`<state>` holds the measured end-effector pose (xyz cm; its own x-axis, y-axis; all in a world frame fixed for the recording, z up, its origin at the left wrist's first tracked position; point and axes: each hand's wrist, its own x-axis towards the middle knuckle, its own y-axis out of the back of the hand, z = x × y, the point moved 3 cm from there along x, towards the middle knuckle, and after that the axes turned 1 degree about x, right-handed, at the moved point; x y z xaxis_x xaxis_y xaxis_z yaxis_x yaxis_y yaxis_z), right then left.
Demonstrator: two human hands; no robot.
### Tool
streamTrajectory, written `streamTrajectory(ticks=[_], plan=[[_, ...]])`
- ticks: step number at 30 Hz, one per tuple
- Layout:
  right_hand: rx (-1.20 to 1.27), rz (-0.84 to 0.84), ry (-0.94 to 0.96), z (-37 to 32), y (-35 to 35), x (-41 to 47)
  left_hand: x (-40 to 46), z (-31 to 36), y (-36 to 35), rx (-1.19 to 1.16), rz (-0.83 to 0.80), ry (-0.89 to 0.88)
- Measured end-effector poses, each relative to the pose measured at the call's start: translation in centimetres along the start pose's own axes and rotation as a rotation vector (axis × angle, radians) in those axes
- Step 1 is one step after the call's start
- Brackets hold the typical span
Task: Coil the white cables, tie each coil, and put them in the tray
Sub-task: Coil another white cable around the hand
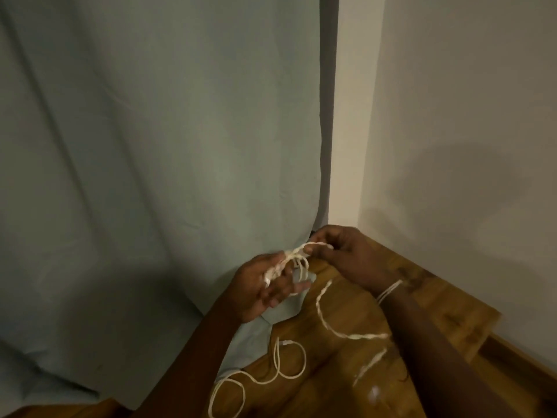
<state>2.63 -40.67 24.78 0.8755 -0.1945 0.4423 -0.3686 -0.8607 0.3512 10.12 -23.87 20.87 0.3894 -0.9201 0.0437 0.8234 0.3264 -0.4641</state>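
A white cable (294,260) is looped in a small coil over the fingers of my left hand (262,288), which is held palm up above the wooden table (346,315). My right hand (340,251) pinches a strand of that cable just right of the coil and holds it taut. The cable's loose length (324,312) curves down across the table under my right forearm. Another white cable (283,372) lies in loose loops on the table near my left forearm. No tray is in view.
A grey-green curtain (150,176) hangs behind and left of the table, its hem draped onto the tabletop. A pale wall (452,146) stands right of the table's corner. White threads circle my right wrist (390,289).
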Motion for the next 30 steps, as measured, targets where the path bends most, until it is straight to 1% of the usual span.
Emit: streamTrajectory(ticks=[1, 3, 4, 5, 6, 7, 8, 9, 10, 11, 12, 13, 14, 15, 16, 17, 19, 20, 22, 23, 25, 27, 29, 30], plan=[[0.049, 0.007, -0.021, 0.6, -0.8, -0.2, 0.0, 0.5, -0.6, -0.149, -0.029, -0.033], [0.101, -0.075, -0.085, 2.2, -3.2, -1.0, 0.1, 1.8, -1.3, -0.306, -0.034, -0.196], [0.146, -0.164, -0.152, 2.9, -4.5, -1.6, 0.2, 2.4, -1.5, -0.339, -0.018, -0.274], [0.195, -0.259, -0.227, 3.4, -5.8, -2.3, 0.5, 3.0, -1.7, -0.363, 0.019, -0.314], [0.250, -0.367, -0.289, 3.8, -7.0, -2.9, 0.8, 3.3, -1.9, -0.344, 0.068, -0.328], [0.217, -0.469, -0.303, 3.6, -7.7, -3.5, 1.0, 3.4, -2.1, -0.294, 0.095, -0.344], [0.099, -0.546, -0.261, 3.5, -8.1, -3.7, 1.3, 3.2, -1.7, -0.160, 0.165, -0.373], [-0.075, -0.601, -0.190, 3.2, -8.4, -3.8, 1.4, 2.9, -1.4, 0.067, 0.250, -0.412], [-0.250, -0.631, -0.113, 3.1, -8.5, -3.8, 1.5, 2.5, -0.8, 0.369, 0.355, -0.444], [-0.386, -0.627, -0.061, 2.9, -8.4, -3.7, 1.5, 2.1, -0.3, 0.658, 0.427, -0.442], [-0.464, -0.587, -0.031, 2.7, -8.0, -3.4, 1.6, 1.5, 0.2, 0.894, 0.438, -0.423], [-0.521, -0.538, -0.017, 2.5, -7.2, -3.2, 1.6, 0.8, 0.8, 1.085, 0.416, -0.396], [-0.572, -0.474, 0.007, 2.2, -6.2, -2.7, 1.5, 0.3, 0.9, 1.234, 0.385, -0.362], [-0.605, -0.395, 0.047, 1.7, -5.1, -2.2, 1.2, 0.0, 0.8, 1.319, 0.359, -0.307], [-0.611, -0.323, 0.092, 1.1, -4.0, -1.6, 1.0, -0.2, 0.8, 1.297, 0.342, -0.239], [-0.583, -0.280, 0.119, 0.3, -3.0, -1.2, 0.9, -0.5, 0.9, 1.194, 0.340, -0.175], [-0.422, -0.241, 0.144, -0.5, -1.7, -0.4, 0.7, -0.7, 1.4, 0.870, 0.377, -0.082], [-0.325, -0.219, 0.143, -0.5, -1.3, -0.2, 0.6, -0.6, 1.3, 0.671, 0.353, -0.052], [-0.130, -0.163, 0.106, 0.3, -1.0, -0.1, 0.6, -0.4, 0.9, 0.261, 0.184, -0.062], [-0.041, -0.139, 0.076, 1.0, -1.0, -0.1, 0.6, -0.2, 0.9, 0.143, 0.116, -0.065], [0.080, -0.104, 0.038, 2.4, -1.6, -0.3, 0.5, -0.1, 0.8, 0.049, 0.034, -0.056], [0.155, -0.086, 0.004, 3.4, -2.3, -0.3, 0.3, 0.0, 0.8, -0.076, 0.013, -0.086], [0.157, -0.128, -0.067, 4.1, -2.8, -0.5, 0.1, 0.3, 1.3, -0.218, 0.083, -0.148], [0.138, -0.186, -0.134, 4.6, -3.2, -0.7, 0.1, 0.7, 1.6, -0.265, 0.124, -0.187]])
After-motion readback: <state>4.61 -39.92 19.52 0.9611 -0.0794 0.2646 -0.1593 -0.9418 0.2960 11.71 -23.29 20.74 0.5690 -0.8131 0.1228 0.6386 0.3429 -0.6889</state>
